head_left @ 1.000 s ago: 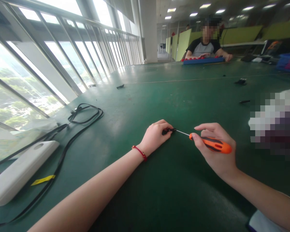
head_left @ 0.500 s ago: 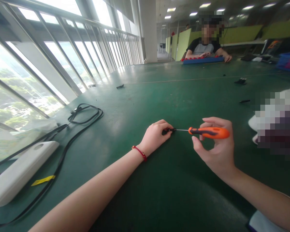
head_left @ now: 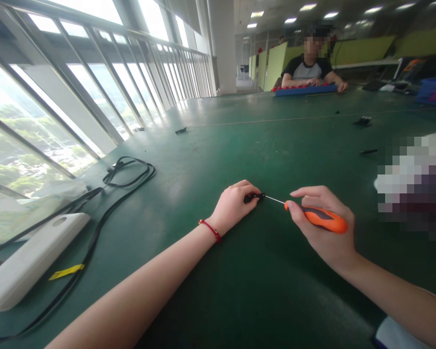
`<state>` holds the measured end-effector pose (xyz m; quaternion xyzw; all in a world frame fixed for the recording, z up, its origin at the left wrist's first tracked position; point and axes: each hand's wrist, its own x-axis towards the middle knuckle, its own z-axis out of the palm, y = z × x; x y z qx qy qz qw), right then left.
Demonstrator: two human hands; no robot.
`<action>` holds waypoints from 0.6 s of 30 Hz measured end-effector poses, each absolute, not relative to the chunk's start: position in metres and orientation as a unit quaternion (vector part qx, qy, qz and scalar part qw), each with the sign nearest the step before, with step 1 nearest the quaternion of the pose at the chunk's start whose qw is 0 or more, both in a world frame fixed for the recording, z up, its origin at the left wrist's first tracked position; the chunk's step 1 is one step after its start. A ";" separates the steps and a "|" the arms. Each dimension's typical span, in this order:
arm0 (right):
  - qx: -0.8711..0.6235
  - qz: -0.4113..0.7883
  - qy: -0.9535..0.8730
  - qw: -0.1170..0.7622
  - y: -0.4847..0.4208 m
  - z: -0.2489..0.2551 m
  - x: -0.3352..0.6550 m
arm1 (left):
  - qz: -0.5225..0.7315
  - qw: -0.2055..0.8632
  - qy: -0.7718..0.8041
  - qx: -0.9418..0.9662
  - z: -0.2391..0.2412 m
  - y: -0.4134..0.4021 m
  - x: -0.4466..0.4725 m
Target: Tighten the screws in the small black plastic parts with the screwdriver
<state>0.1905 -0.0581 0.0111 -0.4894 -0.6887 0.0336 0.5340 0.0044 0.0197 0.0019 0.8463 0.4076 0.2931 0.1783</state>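
Note:
My left hand (head_left: 236, 203) rests on the green table (head_left: 218, 155), its fingers closed around a small black part (head_left: 253, 197) whose exact kind I cannot make out. A screwdriver (head_left: 323, 219) with an orange and dark handle lies in my right hand (head_left: 329, 242). Its thin metal shaft points left, and the tip meets the right end of the black part. My right thumb presses near the front of the handle, while the index finger stretches above it. The handle tilts down toward my right palm.
A white power strip (head_left: 32, 264) and looped black cable (head_left: 131, 184) lie at the left by the railing. Small black pieces (head_left: 363, 121) are scattered farther off. Across the table a person (head_left: 308, 72) sits behind a blue tray (head_left: 305, 90) with red items.
The screwdriver's handle end has swung down, so the tool now slants instead of lying level. My right thumb has come onto the handle. The left hand stays where it was.

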 end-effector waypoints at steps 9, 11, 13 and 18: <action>-0.479 0.047 -0.681 0.551 -0.057 0.013 0.190 | 0.295 0.179 0.407 0.846 0.002 0.020 0.005; -0.492 0.038 -0.690 0.529 -0.058 0.013 0.190 | 0.296 0.180 0.406 0.846 0.001 0.020 0.005; -0.480 0.031 -0.692 0.539 -0.058 0.013 0.189 | 0.295 0.178 0.407 0.846 0.001 0.020 0.005; -0.445 0.056 -0.685 0.574 -0.058 0.014 0.188 | 0.295 0.176 0.407 0.847 0.001 0.020 0.005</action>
